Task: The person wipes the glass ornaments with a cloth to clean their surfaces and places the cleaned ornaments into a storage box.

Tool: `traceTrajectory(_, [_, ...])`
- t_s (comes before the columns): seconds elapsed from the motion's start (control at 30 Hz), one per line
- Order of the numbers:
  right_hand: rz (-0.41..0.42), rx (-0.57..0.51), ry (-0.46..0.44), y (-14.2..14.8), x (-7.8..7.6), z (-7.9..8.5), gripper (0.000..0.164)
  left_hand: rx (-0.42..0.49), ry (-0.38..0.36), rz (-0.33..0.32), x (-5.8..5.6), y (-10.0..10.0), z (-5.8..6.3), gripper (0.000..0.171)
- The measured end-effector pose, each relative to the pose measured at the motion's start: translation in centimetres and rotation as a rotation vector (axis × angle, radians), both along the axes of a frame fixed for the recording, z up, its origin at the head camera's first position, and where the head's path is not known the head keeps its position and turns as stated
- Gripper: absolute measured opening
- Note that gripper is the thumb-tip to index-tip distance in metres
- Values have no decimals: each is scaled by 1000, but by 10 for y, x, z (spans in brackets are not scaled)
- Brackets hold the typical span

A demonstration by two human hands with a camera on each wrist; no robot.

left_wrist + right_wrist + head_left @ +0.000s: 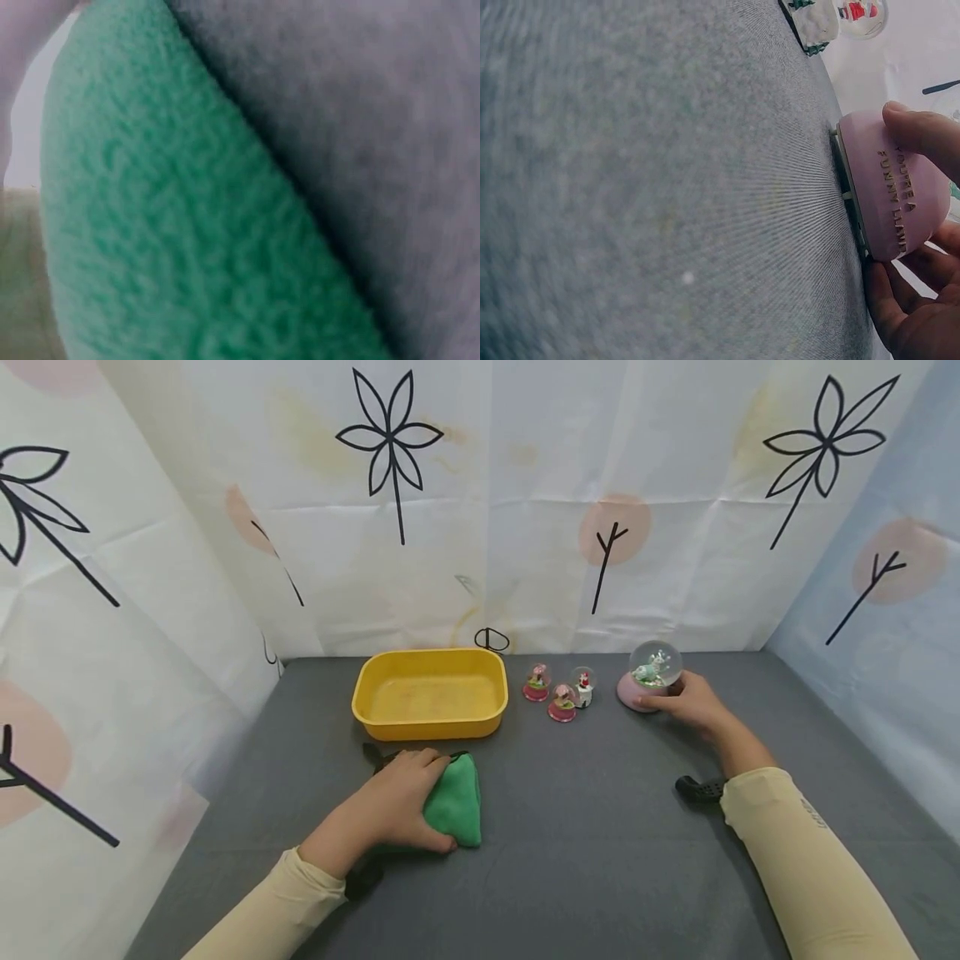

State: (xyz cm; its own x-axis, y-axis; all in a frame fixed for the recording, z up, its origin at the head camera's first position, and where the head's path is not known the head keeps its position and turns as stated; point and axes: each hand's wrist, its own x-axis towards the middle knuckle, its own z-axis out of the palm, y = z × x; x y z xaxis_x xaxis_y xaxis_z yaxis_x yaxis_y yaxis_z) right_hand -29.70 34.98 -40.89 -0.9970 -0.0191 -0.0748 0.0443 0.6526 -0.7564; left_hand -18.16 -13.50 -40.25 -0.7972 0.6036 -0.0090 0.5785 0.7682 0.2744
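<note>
While the left hand [393, 802] grips a green cloth [453, 802], the right hand [693, 700] holds a snow globe [651, 677].

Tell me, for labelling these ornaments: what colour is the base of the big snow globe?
Pink, with raised lettering; the snow globe base shows best in the right wrist view.

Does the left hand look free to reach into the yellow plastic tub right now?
Probably yes, once it lets go: the left hand grips a green cloth just in front of the yellow plastic tub, with only bare grey table between them.
</note>
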Motion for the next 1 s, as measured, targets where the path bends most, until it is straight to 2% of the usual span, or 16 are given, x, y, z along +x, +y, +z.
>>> traceTrajectory(0.17, [-36, 15, 44, -1, 4, -2, 77, 0, 12, 1, 0, 1, 1, 93])
traceTrajectory(0.37, [-133, 6, 135, -12, 14, -4, 73, -3, 49, 5, -3, 0, -1, 99])
traceTrajectory(0.53, [-161, -6, 175, -15, 19, -6, 70, -10, 65, 17, -4, 0, 1, 99])
traceTrajectory(0.67, [-197, -11, 256, -14, 30, -6, 64, -19, 66, 15, -4, 1, 0, 97])
traceTrajectory(0.83, [-232, -58, 380, -16, 48, 14, 60, 15, 92, 9, -7, -2, -1, 96])
traceTrajectory(0.9, [-226, -96, 398, -17, 54, 24, 62, 56, 102, 8, -7, -4, -1, 94])
traceTrajectory(1.0, [-202, -132, 382, -21, 65, 34, 67, 136, 76, 10, -7, -7, 1, 92])
